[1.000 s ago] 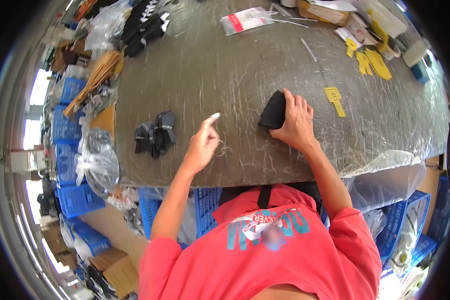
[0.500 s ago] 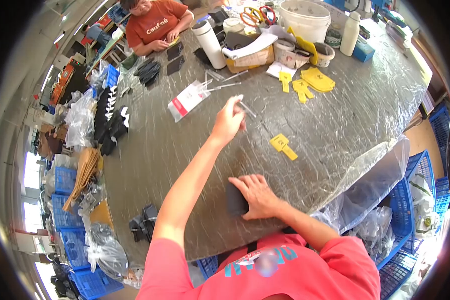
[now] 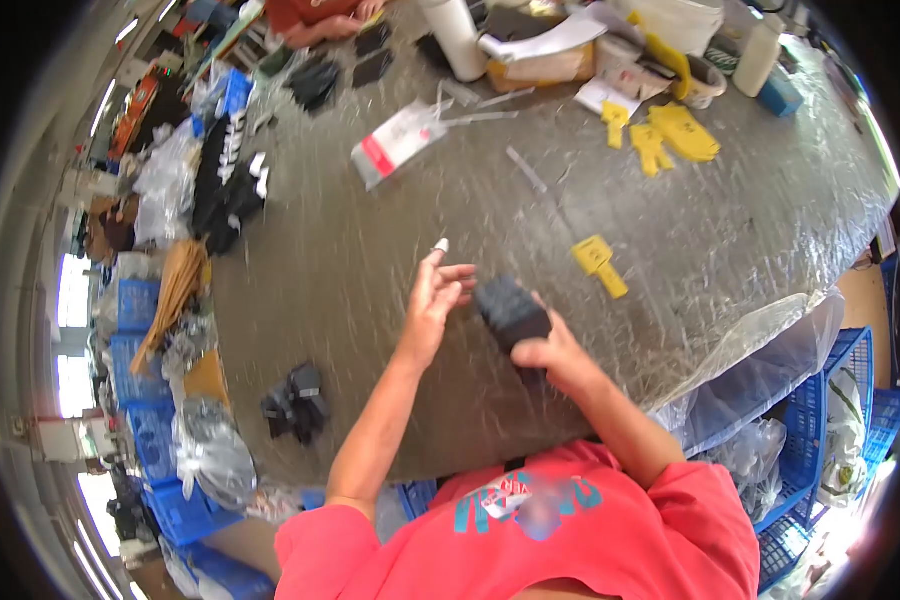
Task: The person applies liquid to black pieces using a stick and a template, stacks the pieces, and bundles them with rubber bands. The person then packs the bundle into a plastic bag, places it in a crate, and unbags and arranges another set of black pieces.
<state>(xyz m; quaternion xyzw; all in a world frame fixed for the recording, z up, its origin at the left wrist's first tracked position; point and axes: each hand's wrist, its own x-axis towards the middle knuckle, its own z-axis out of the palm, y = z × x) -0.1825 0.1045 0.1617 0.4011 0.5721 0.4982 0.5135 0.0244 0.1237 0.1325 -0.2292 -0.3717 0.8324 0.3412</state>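
My right hand (image 3: 560, 358) grips a dark, folded fabric piece or stack (image 3: 511, 308) above the table, with the thumb across its near side. Which of the two it is, I cannot tell. My left hand (image 3: 436, 303) is just left of the dark fabric, fingers apart and holding nothing, with a white covering on one fingertip. To the right of the hands lies a yellow tag-shaped piece (image 3: 599, 266). A thin clear strip (image 3: 527, 170) rests farther up the table.
Plastic film covers the table (image 3: 370, 250). A white-and-red packet (image 3: 398, 142), yellow pieces (image 3: 683, 133) and a cardboard box (image 3: 542, 68) are toward the back. A dark bundle (image 3: 295, 404) lies near left. Blue crates (image 3: 808, 430) stand at right. Another person (image 3: 315, 20) sits opposite.
My left hand has drawn back from the clear strip toward my right hand. My right hand has lifted the dark fabric off the table. The camera view has tilted downward.
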